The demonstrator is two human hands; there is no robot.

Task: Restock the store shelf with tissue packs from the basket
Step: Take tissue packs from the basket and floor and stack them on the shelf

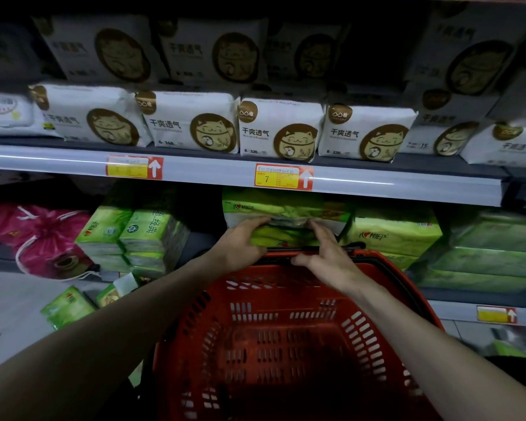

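A green tissue pack (286, 212) sits at the front of the lower shelf, just under the shelf rail. My left hand (240, 244) grips its lower left side and my right hand (325, 253) presses its lower right side. Both hands reach over the far rim of the red basket (286, 344), whose inside shows no packs. More green tissue packs (392, 232) stand to the right on the same shelf, and a stack of green packs (134, 235) stands to the left.
The upper shelf carries white packs with a cat logo (280, 132). Price tags (283, 176) sit on the shelf rail. Pink bags (46, 241) lie at the left. Loose green packs (67, 306) rest lower left. Dark green packs (492, 253) fill the right.
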